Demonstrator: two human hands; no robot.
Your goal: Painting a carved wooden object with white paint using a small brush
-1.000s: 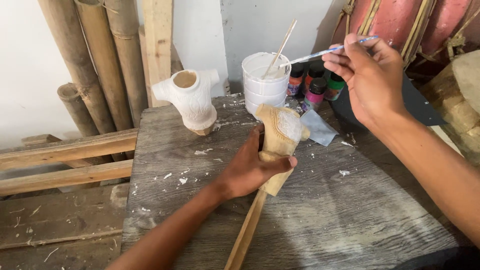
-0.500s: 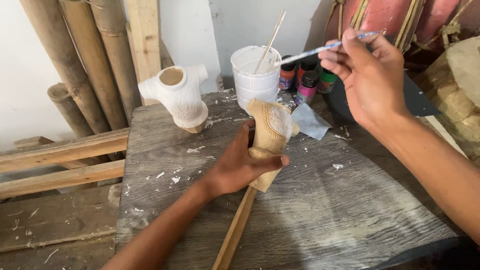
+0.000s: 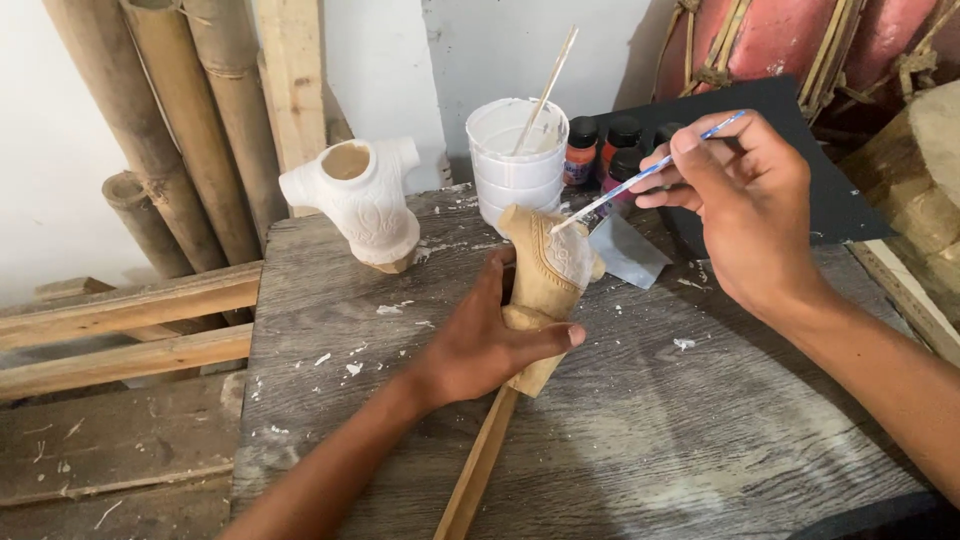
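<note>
Two bare hands of mine work over a grey, paint-flecked wooden table (image 3: 640, 440). My left hand (image 3: 480, 340) is wrapped around a carved, unpainted wooden figure (image 3: 545, 285) mounted on a wooden stick (image 3: 480, 470), thumb stretched across its lower front; the figure stands near the middle of the table, tilted slightly, with the stick running down toward the near edge. My right hand (image 3: 745, 210) pinches a thin paintbrush (image 3: 650, 172) between thumb and fingers, its white-tipped bristles touching the top of the figure, where a patch of white paint shows.

Toward the far edge stands a white plastic tub (image 3: 515, 165) with a thin stick (image 3: 545, 85) leaning in it. Just right of the tub sit several small paint bottles (image 3: 605, 145) with black caps. At the far left corner rests a white-painted carved torso piece (image 3: 362, 200). A grey scrap (image 3: 630, 250) lies beside the figure. Bamboo poles (image 3: 180, 110) lean against the wall beyond the table's left side.
</note>
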